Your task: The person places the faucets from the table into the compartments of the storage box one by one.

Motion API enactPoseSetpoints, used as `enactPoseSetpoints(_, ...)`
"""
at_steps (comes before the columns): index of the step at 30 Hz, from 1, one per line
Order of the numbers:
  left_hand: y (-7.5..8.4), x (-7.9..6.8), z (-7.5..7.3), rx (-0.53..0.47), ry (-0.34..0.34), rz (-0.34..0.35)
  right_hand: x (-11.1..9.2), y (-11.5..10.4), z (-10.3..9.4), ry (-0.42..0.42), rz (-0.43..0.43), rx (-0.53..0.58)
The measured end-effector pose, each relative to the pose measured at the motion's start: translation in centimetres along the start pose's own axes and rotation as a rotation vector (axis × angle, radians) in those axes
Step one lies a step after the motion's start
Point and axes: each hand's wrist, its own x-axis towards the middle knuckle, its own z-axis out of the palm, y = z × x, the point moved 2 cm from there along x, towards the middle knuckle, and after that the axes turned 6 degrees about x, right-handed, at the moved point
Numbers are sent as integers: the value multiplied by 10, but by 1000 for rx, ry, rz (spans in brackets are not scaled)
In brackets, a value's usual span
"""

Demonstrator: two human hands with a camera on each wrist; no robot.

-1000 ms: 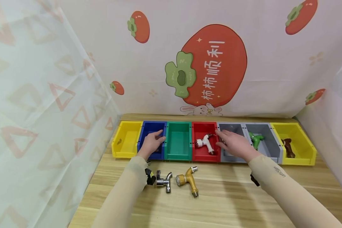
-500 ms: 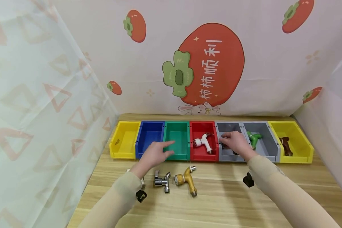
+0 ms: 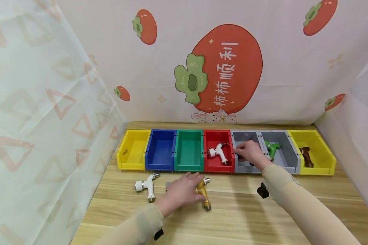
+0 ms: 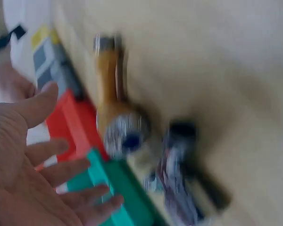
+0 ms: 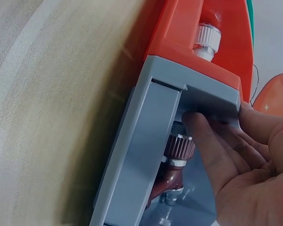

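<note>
In the head view my left hand [image 3: 182, 192] passes over the table with fingers spread. Beneath it lie a gold faucet [image 3: 203, 192] and a chrome faucet [image 3: 168, 185], the latter mostly hidden. The blurred left wrist view shows that palm bare, beside the gold faucet [image 4: 108, 80] and chrome faucet [image 4: 177, 174]. My right hand [image 3: 251, 151] is at the left grey bin [image 3: 248, 169]. In the right wrist view its thumb and bent fingers pinch the bin's side wall [image 5: 210, 92]. Inside, just below the fingertips, lies a dark-red faucet [image 5: 172, 172].
A white faucet [image 3: 147, 186] lies at the table's left. Joined bins run along the back: yellow [image 3: 132, 166], blue [image 3: 159, 167], green [image 3: 188, 167], red [image 3: 217, 168], greys and yellow [image 3: 320, 170]. They include a white faucet [image 3: 219, 153], green faucet [image 3: 272, 148] and brown faucet [image 3: 306, 157].
My left hand has left the blue bin and come down and right over the faucets on the table. The right hand's fingers have drawn in at the grey bin's left wall.
</note>
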Motion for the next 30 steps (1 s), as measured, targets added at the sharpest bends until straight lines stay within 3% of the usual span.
enactPoseSetpoints(7, 29, -8, 30, 162, 0, -7, 0, -2, 1, 12, -13, -77)
enactPoseSetpoints(15, 38, -11, 47, 376, 137, -16, 0, -4, 3, 7, -23, -103)
enactPoseSetpoints(21, 34, -8, 48, 358, 142, -7, 0, -5, 3, 2, -24, -94)
enactPoseSetpoints(30, 23, -6, 43, 356, 175, 134, -2, -6, 2, -8, -20, -78)
